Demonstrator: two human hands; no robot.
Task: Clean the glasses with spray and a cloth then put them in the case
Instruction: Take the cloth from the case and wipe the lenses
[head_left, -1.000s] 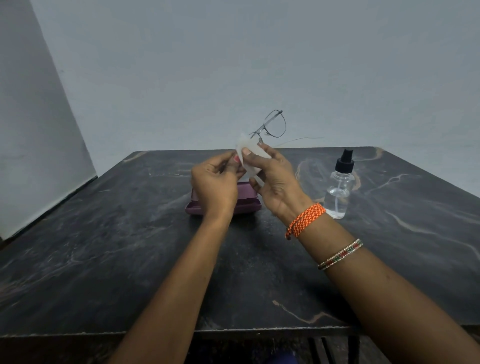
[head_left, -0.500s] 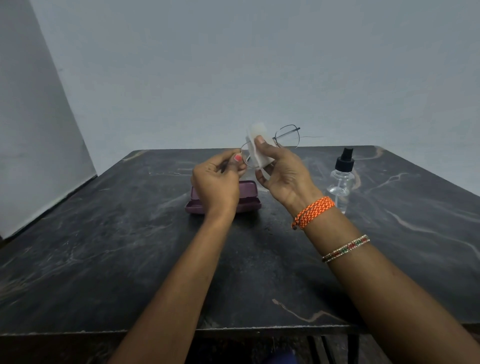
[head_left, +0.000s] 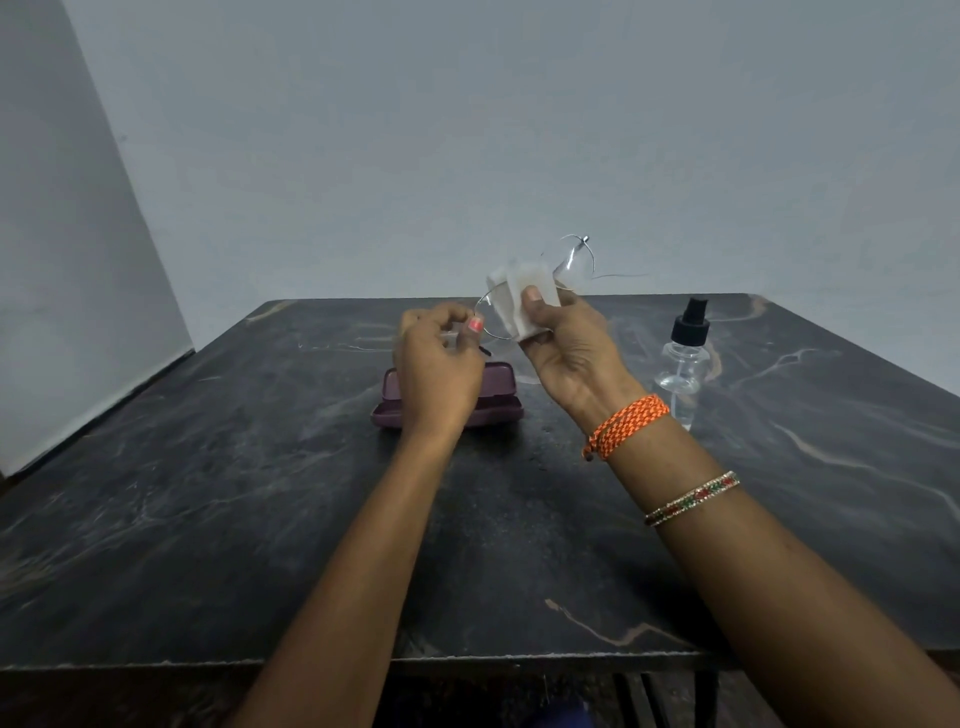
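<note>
Thin wire-framed glasses (head_left: 574, 260) are held in the air above the table. My left hand (head_left: 439, 364) pinches the frame at its left end. My right hand (head_left: 569, 345) pinches a folded white cloth (head_left: 522, 299) around the left lens, thumb on top. The right lens sticks up past the cloth and one temple arm trails off to the right. Behind my left hand an open purple glasses case (head_left: 498, 397) lies on the table, partly hidden. A clear spray bottle (head_left: 685, 364) with a black nozzle stands upright to the right.
The dark marble-patterned table (head_left: 208, 493) has its front edge near my elbows. Pale walls stand behind it and to the left, close to the table's left side.
The glasses have turned in my hands, so the free lens now sits a bit further right and higher. The cloth has shifted over the left lens. Case and bottle have stayed put.
</note>
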